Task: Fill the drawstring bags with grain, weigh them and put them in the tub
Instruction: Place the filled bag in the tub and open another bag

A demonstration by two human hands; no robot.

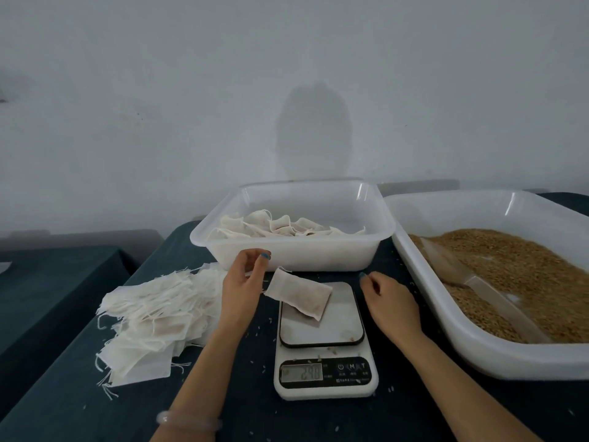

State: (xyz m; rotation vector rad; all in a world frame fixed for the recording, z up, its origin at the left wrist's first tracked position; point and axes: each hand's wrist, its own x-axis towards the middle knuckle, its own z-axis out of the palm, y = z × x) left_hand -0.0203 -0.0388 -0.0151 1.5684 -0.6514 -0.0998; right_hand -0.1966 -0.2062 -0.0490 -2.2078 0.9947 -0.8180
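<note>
1. Dark cloth-covered table; scale (pixel 322 330) nearest, display lit, reading blurred
2. Filled bag (pixel 299 296) on the scale's platter, long axis slanting, neck end overhanging toward the left fingertips
3. Left hand (pixel 243 279): fingers loosely curled, empty, just beside the neck; the nearer hand
4. Right hand (pixel 390 298): relaxed, empty, right of platter
5. Tub (pixel 287 250) beyond both fingertips, holding filled bags

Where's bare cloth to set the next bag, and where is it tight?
Free: the cloth in front of the bag pile, left of the scale, and the bare right half of the tub. Tight: the right hand fills the gap between scale and grain tray; the left hand fills the gap between pile and scale.
</note>
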